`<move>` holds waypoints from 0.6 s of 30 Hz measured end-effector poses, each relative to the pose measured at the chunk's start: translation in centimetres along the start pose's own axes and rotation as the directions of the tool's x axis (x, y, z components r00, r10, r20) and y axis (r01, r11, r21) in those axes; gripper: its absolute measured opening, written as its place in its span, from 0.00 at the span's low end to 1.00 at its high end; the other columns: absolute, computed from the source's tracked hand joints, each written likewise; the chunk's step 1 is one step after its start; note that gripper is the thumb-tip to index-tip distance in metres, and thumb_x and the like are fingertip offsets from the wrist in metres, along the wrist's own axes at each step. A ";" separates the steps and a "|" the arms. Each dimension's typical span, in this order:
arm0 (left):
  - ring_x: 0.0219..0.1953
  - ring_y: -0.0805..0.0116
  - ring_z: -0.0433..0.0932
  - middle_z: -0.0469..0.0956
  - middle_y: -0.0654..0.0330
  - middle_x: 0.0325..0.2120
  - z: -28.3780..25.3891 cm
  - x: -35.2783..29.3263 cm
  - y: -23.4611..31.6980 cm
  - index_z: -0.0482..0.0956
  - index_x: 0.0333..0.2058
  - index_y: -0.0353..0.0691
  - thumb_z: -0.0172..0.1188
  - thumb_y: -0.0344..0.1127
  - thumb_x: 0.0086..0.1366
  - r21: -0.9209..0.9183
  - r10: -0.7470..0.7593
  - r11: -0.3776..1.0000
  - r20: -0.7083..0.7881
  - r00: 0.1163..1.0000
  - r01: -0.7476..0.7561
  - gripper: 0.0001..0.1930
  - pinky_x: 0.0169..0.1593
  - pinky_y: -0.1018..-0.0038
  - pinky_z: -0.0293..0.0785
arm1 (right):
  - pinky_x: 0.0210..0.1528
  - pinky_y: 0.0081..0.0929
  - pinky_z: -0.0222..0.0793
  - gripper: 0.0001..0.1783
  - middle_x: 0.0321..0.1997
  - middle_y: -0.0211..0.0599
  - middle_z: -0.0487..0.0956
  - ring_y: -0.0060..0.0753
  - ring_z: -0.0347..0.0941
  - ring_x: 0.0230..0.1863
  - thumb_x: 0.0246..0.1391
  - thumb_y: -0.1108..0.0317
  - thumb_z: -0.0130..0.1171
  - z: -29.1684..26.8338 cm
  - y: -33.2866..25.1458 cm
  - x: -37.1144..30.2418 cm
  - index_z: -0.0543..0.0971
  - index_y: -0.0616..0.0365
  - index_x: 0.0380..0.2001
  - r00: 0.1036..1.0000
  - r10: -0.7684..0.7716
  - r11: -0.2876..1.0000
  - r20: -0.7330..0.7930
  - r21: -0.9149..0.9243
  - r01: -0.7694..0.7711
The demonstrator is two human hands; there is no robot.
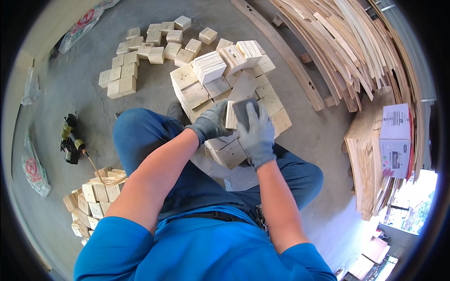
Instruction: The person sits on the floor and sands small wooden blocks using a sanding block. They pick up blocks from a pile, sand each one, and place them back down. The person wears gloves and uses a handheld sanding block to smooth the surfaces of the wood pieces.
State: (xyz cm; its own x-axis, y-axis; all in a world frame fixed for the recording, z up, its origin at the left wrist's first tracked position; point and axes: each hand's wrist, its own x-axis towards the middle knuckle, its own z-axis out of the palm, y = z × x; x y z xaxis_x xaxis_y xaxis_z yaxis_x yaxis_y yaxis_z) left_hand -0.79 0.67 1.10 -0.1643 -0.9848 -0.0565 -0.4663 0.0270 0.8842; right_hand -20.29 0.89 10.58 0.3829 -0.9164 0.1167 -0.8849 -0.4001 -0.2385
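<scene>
My left hand (210, 125), in a grey glove, is closed round a small layered plywood block (230, 115). My right hand (258, 136), gloved too, has its fingers laid over a dark grey flat pad (242, 112) that looks like sandpaper. The pad lies against the right side of the block. Both hands are above a low stack of wooden blocks (191, 91) between my knees. On its far part stand several layered plywood blocks (209, 66). Part of the held block is hidden by my fingers and the pad.
Loose wooden blocks (156, 55) lie on the floor at the far left. A nail gun (70, 139) with a hose rests at the left, near another block pile (89, 206). Long wooden strips (347, 42) and a cardboard box (394, 140) are at the right.
</scene>
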 end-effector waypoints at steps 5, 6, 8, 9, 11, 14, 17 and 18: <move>0.66 0.51 0.74 0.75 0.50 0.61 1.7 0.9 -2.4 0.64 0.70 0.41 0.87 0.37 0.41 -0.202 0.057 0.978 -0.007 0.998 -0.058 0.57 0.72 0.64 0.69 | 0.58 0.56 0.77 0.39 0.68 0.61 0.71 0.67 0.78 0.58 0.55 0.56 0.73 1.6 1.7 6.7 0.74 0.53 0.69 0.995 0.093 0.995 -0.026 -0.016 -0.094; 0.66 0.51 0.74 0.74 0.49 0.61 1.7 0.8 -2.3 0.64 0.70 0.41 0.87 0.37 0.41 -0.237 0.053 0.970 -0.018 0.998 -0.055 0.57 0.72 0.64 0.68 | 0.59 0.56 0.77 0.39 0.68 0.61 0.71 0.67 0.78 0.58 0.55 0.56 0.73 1.6 1.7 6.7 0.74 0.53 0.69 0.996 0.080 0.997 -0.033 -0.015 -0.080; 0.66 0.50 0.74 0.74 0.48 0.61 1.2 0.6 -1.5 0.64 0.70 0.40 0.87 0.40 0.42 -0.069 0.047 0.997 0.005 0.999 -0.046 0.57 0.72 0.64 0.68 | 0.59 0.56 0.76 0.39 0.68 0.61 0.71 0.67 0.78 0.58 0.55 0.56 0.73 1.3 1.7 5.8 0.74 0.54 0.69 0.998 0.043 0.999 -0.040 -0.007 -0.043; 0.66 0.49 0.74 0.74 0.47 0.61 0.7 0.2 -1.1 0.63 0.71 0.40 0.87 0.42 0.43 0.018 0.034 0.999 0.010 0.999 -0.034 0.57 0.72 0.63 0.68 | 0.59 0.56 0.76 0.39 0.68 0.62 0.71 0.68 0.78 0.59 0.55 0.56 0.73 0.9 1.2 4.2 0.74 0.55 0.69 0.999 0.013 1.000 -0.037 0.008 -0.013; 0.66 0.48 0.74 0.74 0.46 0.61 0.0 -0.1 -0.2 0.64 0.71 0.40 0.86 0.45 0.44 0.041 -0.007 0.999 0.029 1.000 0.006 0.57 0.72 0.63 0.68 | 0.60 0.58 0.75 0.39 0.68 0.63 0.71 0.69 0.77 0.60 0.56 0.56 0.73 0.2 0.2 0.7 0.74 0.55 0.69 0.998 -0.043 0.999 -0.036 0.012 0.043; 0.66 0.45 0.73 0.74 0.45 0.61 0.1 -0.3 -0.5 0.66 0.70 0.41 0.85 0.47 0.45 0.033 0.052 0.998 0.022 0.998 -0.052 0.54 0.71 0.61 0.69 | 0.65 0.59 0.70 0.42 0.73 0.64 0.67 0.72 0.72 0.65 0.57 0.54 0.73 -0.9 -0.7 -4.6 0.72 0.56 0.72 0.996 -0.070 0.997 0.049 0.025 0.069; 0.66 0.45 0.73 0.73 0.45 0.61 0.4 0.4 -1.2 0.67 0.68 0.40 0.85 0.47 0.45 -0.011 0.053 0.999 0.057 0.997 -0.053 0.53 0.71 0.59 0.69 | 0.64 0.59 0.71 0.41 0.73 0.64 0.67 0.72 0.72 0.64 0.57 0.54 0.73 -0.4 -0.4 -6.8 0.73 0.56 0.71 0.990 -0.141 0.990 -0.006 -0.026 0.141; 0.65 0.45 0.73 0.73 0.45 0.61 0.4 0.3 -1.1 0.67 0.68 0.40 0.85 0.47 0.45 0.010 0.050 0.999 0.039 0.998 -0.051 0.52 0.71 0.60 0.69 | 0.64 0.59 0.71 0.41 0.73 0.64 0.67 0.72 0.72 0.64 0.57 0.54 0.73 -0.4 -0.2 -6.7 0.73 0.55 0.71 0.990 -0.137 0.990 -0.013 -0.020 0.137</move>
State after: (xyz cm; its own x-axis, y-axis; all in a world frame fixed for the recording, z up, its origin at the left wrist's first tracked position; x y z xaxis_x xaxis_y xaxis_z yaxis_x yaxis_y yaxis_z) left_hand -0.67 0.40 -0.12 -0.2212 -0.9748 -0.0302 -0.4657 0.0784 0.8815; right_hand -22.75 7.10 10.24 0.4971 -0.8526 0.1609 -0.8294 -0.5214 -0.2006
